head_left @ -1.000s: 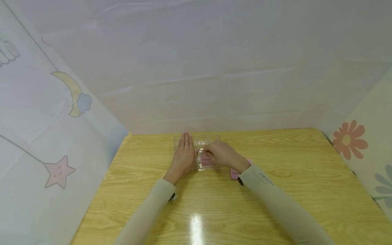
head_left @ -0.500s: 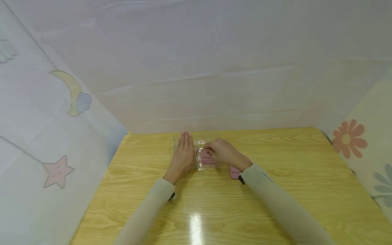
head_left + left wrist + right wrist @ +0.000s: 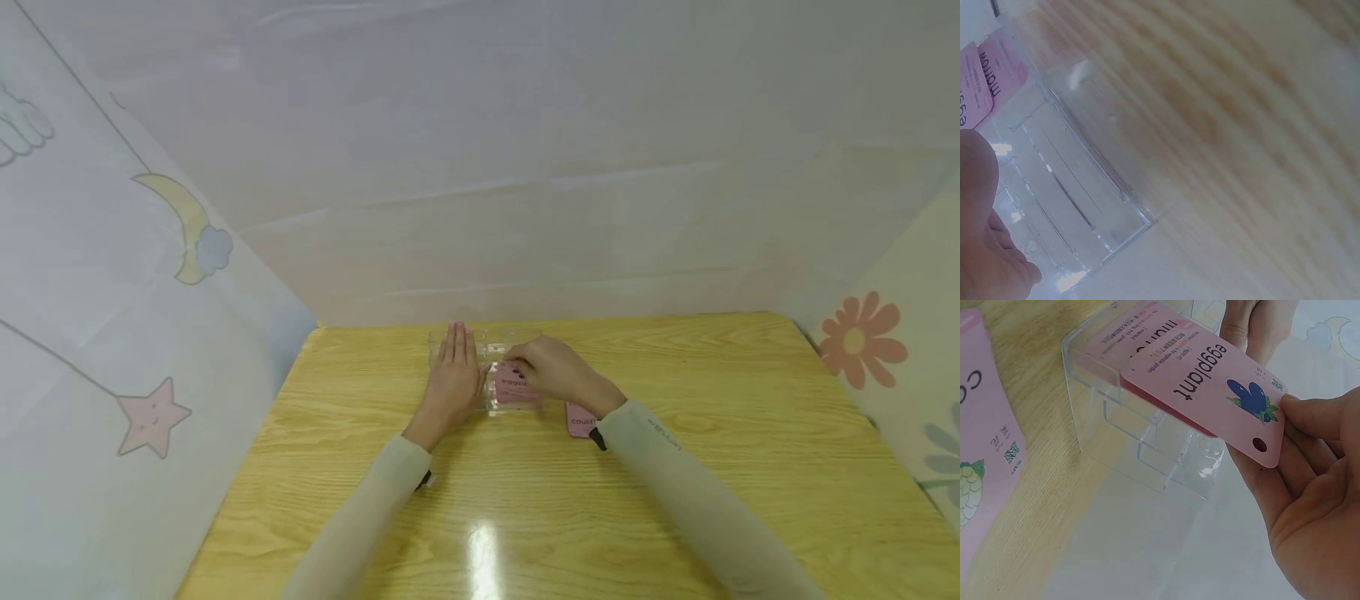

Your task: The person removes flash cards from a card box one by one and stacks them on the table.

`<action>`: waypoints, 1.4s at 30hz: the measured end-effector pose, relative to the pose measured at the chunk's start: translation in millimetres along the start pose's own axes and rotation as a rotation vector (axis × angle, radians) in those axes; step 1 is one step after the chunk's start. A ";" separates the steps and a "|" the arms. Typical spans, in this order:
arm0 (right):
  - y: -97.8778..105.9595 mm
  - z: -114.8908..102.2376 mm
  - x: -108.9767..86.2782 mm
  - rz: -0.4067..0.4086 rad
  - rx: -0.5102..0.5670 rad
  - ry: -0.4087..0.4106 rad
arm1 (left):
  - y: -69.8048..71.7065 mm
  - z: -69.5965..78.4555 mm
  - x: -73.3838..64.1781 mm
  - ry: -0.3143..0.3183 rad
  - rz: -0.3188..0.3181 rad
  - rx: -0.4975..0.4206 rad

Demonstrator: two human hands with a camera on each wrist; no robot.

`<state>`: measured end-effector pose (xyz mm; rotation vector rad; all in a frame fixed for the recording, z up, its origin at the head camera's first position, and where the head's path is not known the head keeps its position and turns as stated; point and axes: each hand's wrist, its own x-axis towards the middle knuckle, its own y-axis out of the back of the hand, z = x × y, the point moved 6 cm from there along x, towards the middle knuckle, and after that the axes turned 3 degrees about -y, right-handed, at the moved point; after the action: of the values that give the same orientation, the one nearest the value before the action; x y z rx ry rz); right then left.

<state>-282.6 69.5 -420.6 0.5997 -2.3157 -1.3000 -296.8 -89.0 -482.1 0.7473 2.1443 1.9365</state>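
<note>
A clear, stepped plastic card holder (image 3: pixel 1107 169) stands near the table's far edge, with several compartments. My left hand (image 3: pixel 452 385) rests on its left half, fingers straight. With thumb and fingers, my right hand (image 3: pixel 1316 462) pinches one end of a pink eggplant card (image 3: pixel 1207 394), whose lower end slants into the holder's right half. Behind it, a pink marrow card (image 3: pixel 1007 72) sits in the holder, partly covered. The right wrist view shows a punched hole near the eggplant card's gripped corner.
A pink cauliflower card (image 3: pixel 579 422) lies on the wooden table (image 3: pixel 480 492), to the right of the holder and partly under my right wrist. A pale fabric backdrop (image 3: pixel 480 208) rises directly behind the table.
The eggplant card tilts and shifts slightly within the right half of the holder while my right hand keeps its pinch. My left hand stays in place on the holder.
</note>
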 end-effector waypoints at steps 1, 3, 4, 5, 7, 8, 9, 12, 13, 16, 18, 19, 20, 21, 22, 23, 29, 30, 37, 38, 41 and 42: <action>0.0 0.9 0.1 0.002 0.005 -0.002 | -0.2 -0.1 0.2 0.002 -0.007 -0.004; 0.8 1.9 0.1 0.013 0.014 0.001 | -0.5 -0.6 0.6 0.008 -0.017 -0.013; 1.3 2.4 0.1 0.019 0.018 0.004 | -0.8 -0.8 0.9 0.010 -0.023 -0.016; 2.0 2.7 -0.2 0.024 0.026 0.006 | -0.8 -1.0 1.0 0.012 -0.026 -0.021; 3.4 3.2 -0.8 0.031 0.043 0.007 | -1.0 -1.0 1.1 0.012 -0.030 -0.017; 4.0 3.7 -0.9 0.033 0.051 0.011 | -1.0 -0.9 1.2 0.011 -0.028 -0.016; 4.9 3.9 -1.3 0.034 0.062 0.010 | -1.1 -1.0 1.2 0.010 -0.023 -0.011; 8.3 5.3 -3.0 0.036 0.103 -0.003 | -1.2 -0.8 1.3 0.004 -0.016 -0.003; 9.6 5.7 -3.9 0.034 0.115 -0.008 | -1.4 -0.5 1.5 0.004 -0.017 -0.005; 12.5 8.4 -6.1 0.025 0.163 -0.035 | -1.2 -0.2 1.8 0.006 -0.021 -0.005; 13.2 10.9 -6.7 0.017 0.180 -0.051 | -0.9 -0.3 2.0 0.011 -0.024 0.004; 13.6 12.0 -6.9 0.013 0.192 -0.059 | -0.5 -0.3 2.0 0.013 -0.024 0.007; 13.5 13.4 -7.2 0.008 0.204 -0.065 | -0.2 -0.3 2.1 0.016 -0.024 0.012; 13.5 15.0 -7.3 0.005 0.217 -0.074 | 0.2 -0.2 2.2 0.018 -0.023 0.015; 13.2 16.7 -7.5 0.001 0.224 -0.082 | 0.6 -0.1 2.3 0.018 -0.021 0.014; 12.9 18.4 -8.0 -0.005 0.233 -0.090 | 0.7 0.0 2.3 0.019 -0.020 0.016; 12.4 26.6 -15.7 -0.043 0.296 -0.142 | -0.1 0.7 0.4 0.018 -0.022 0.003; 12.3 28.1 -17.1 -0.047 0.298 -0.147 | -0.4 0.7 0.1 0.018 -0.024 0.000; 17.9 35.9 -26.3 -0.058 0.290 -0.176 | 0.6 1.0 0.4 0.023 -0.020 -0.013; 19.0 37.5 -27.4 -0.056 0.290 -0.178 | 0.8 0.9 0.7 0.023 -0.017 -0.011; 20.5 42.4 -31.1 -0.050 0.288 -0.170 | 0.2 0.8 1.1 0.020 -0.011 -0.013; 20.1 44.5 -32.0 -0.050 0.290 -0.170 | -0.1 0.8 1.0 0.017 -0.008 -0.012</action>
<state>-284.0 127.3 -429.1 0.6642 -2.6717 -1.0796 -297.4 -87.8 -482.0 0.7217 2.1403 1.9570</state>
